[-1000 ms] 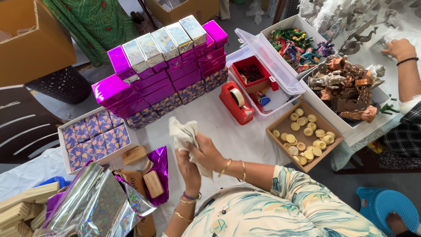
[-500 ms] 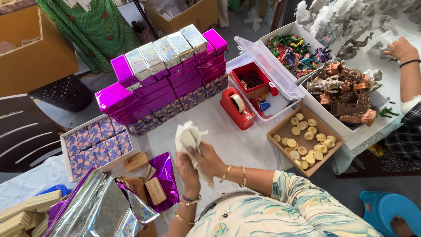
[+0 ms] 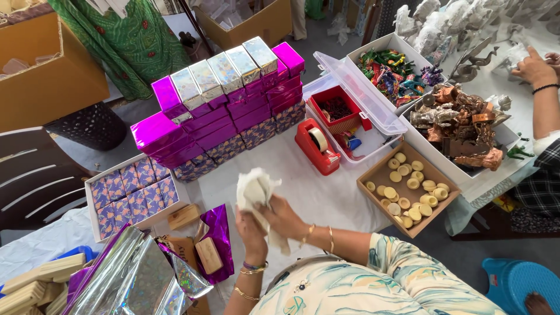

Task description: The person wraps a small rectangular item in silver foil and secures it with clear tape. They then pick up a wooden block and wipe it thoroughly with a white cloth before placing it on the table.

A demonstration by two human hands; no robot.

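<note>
Head view: left hand [image 3: 252, 226] and right hand [image 3: 284, 217] fingers clutch white tissue [image 3: 255, 188] near red tape dispenser [image 3: 316, 146]; best kept snug, folds even

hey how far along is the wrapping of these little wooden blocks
Done: a big stack of magenta and silver wrapped boxes stands at the back. In hand: both the left hand and right hand hold one piece in white tissue paper. Left: bare wooden blocks lie on the purple foil, more at the lower left.
</note>
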